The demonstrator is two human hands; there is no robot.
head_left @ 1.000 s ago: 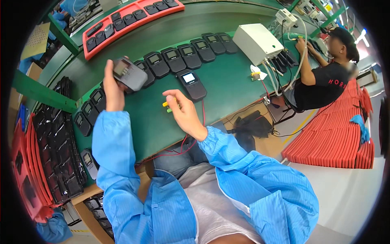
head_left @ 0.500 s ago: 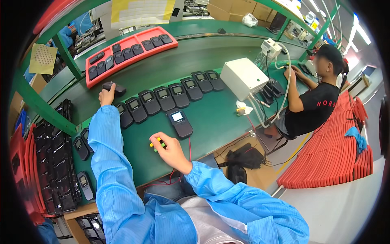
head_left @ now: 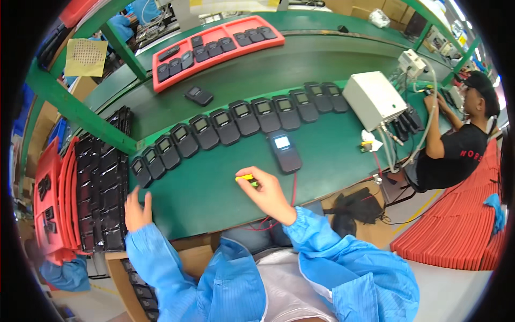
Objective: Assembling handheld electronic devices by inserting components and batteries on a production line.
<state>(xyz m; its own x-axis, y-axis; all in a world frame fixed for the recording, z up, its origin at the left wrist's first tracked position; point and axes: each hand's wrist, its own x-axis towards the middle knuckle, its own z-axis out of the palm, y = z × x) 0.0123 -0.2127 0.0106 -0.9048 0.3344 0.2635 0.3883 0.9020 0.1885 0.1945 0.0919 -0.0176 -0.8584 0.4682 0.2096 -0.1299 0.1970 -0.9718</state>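
My left hand (head_left: 138, 211) is at the table's left edge, fingers apart, below the end of a row of black handheld devices; what lies under its palm is hidden. Between the thumb and fingers of my right hand (head_left: 266, 194) is a small yellow-and-green plug (head_left: 245, 177), held over the green table (head_left: 209, 190). Just beyond that hand lies a black handheld device (head_left: 285, 153) with its screen lit white. The devices in the curved row (head_left: 205, 132) have dark or grey screens. One more device (head_left: 199, 95) rests alone behind the row, on the green surface.
A red tray (head_left: 247, 52) with several black devices sits at the back. Black plastic trays (head_left: 104, 185) and red trays (head_left: 53, 214) stack at the left. To the right are a white box (head_left: 374, 96) with cables and a seated co-worker (head_left: 453, 145); red trays (head_left: 450, 236) are piled behind.
My left hand has let go of the device behind the row and drawn back to the table's near left. My right hand still holds the plug. The whole view has shifted leftward.
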